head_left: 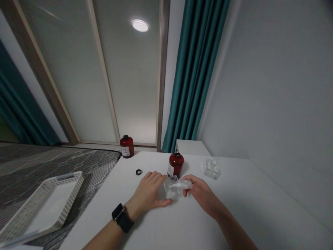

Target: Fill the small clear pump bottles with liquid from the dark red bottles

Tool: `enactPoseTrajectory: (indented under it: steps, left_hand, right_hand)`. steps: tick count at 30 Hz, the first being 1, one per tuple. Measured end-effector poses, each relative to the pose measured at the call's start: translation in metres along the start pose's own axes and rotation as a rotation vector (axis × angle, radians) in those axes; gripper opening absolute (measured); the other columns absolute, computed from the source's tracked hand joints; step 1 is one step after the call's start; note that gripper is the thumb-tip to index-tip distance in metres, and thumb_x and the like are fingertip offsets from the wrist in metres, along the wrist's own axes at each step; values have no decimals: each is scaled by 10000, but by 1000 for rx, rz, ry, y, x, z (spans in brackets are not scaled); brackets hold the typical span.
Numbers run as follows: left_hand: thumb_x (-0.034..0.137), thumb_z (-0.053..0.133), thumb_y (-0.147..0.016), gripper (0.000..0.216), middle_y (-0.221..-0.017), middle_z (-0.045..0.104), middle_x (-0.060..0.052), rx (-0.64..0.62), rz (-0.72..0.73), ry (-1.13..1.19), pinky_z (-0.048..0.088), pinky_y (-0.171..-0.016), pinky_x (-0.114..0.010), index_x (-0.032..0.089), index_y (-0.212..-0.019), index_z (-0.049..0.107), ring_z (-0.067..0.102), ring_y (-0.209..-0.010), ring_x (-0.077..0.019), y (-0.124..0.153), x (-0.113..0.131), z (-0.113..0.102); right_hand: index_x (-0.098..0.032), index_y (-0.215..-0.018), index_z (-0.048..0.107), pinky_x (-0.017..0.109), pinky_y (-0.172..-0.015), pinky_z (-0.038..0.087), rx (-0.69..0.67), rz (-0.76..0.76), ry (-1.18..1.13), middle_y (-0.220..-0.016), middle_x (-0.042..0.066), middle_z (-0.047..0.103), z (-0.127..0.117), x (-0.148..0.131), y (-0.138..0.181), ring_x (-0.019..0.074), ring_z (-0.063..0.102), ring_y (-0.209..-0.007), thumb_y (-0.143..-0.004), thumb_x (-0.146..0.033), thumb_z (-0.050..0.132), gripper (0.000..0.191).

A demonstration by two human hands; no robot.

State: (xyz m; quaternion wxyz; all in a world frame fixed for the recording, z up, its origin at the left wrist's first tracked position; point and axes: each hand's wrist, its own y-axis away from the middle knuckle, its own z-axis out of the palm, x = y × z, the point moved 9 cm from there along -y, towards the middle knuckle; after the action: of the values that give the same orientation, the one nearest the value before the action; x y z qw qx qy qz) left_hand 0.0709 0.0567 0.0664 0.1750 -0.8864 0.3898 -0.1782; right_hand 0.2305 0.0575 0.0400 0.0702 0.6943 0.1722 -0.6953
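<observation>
My left hand (152, 191), a black watch on its wrist, is closed around the side of a clear plastic container (168, 185) low over the white table. Its thumb lies along the near side and its fingers along the far side. In the fingers of my right hand (199, 191) is a whitish, see-through piece (183, 184), blurred, which reaches over the container's opening; its exact kind is unclear. Just behind the container stands an upright dark red bottle (176, 162) with a white label. A small black ring (138, 172) lies to the left of my left hand.
Another dark red bottle (126, 147) with a black cap stands at the table's far left corner. A clear pack of white rounded pieces (212, 169) sits at right. A white perforated basket (70, 201) is at left. Behind the white table (161, 229) stands a white box-shaped piece (192, 147).
</observation>
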Motion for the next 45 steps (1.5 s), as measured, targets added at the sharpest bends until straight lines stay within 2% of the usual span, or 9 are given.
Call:
enactPoseTrajectory:
  steps: [6,9,15,18,21,25,29,39,45]
  left_hand:
    - [499,784,-712,594,-1031,682,-102,-33,-38,85,458,-830,-439,183,-1168,570,618,-934,-319,-1,5,10]
    - [445,796,-712,572,-1046,673,-100,-37,-71,159,468,-832,-435,184,-1167,567,618,-949,-315,1,3,14]
    - [335,814,-695,584,-1083,657,-95,-71,-129,283,477,-878,-438,189,-1198,557,608,-994,-310,5,-5,23]
    - [297,808,-701,576,-1097,651,-87,-112,-152,379,484,-902,-427,192,-1207,553,610,-1004,-291,7,-7,31]
    - [273,792,-715,574,-1141,646,-90,-141,-151,441,483,-932,-426,197,-1227,542,607,-1038,-287,8,-6,36]
    - [288,779,-744,602,-1198,630,-99,-167,-136,475,478,-962,-427,196,-1277,514,600,-1083,-290,8,-5,37]
    - [273,774,-747,607,-1203,623,-98,-185,-125,495,478,-963,-411,190,-1285,506,598,-1074,-275,9,-6,36]
    - [299,746,-753,587,-1176,633,-95,-185,-105,507,479,-938,-405,189,-1282,514,597,-1017,-268,7,-4,35]
    - [273,713,-766,577,-1248,612,-93,-196,-72,557,464,-987,-409,210,-1298,498,581,-1090,-275,7,-2,35]
  right_hand:
    - [-204,-953,695,323,-781,457,95,-167,301,-890,40,620,7,-21,-3,213,592,-851,-943,-457,501,319]
    - [-203,-953,697,324,-784,460,136,-230,427,-898,45,586,14,-22,-1,215,587,-860,-955,-429,506,296]
    - [-217,-977,667,357,-883,465,240,-275,520,-969,64,595,18,-15,2,237,583,-967,-949,-326,513,191]
    - [-216,-990,652,372,-916,471,258,-290,542,-1021,73,588,21,-12,2,251,580,-1009,-875,-267,590,140]
    - [-219,-1000,637,374,-933,478,280,-272,539,-1042,69,585,23,-5,1,254,583,-1026,-798,-196,629,203]
    - [-234,-1291,519,366,-951,478,311,-228,459,-1054,47,605,22,7,2,234,600,-1034,-806,-191,592,492]
    - [-235,-1421,376,363,-981,461,251,-225,400,-1087,40,634,23,11,3,213,618,-1043,-824,-174,544,623]
    - [-226,-1413,383,390,-1007,449,216,-286,409,-1078,56,638,27,5,5,223,624,-1040,-839,-163,541,599]
    - [-245,-1458,287,394,-1050,436,97,-287,342,-1132,61,661,32,2,4,215,627,-1118,-895,-187,518,611]
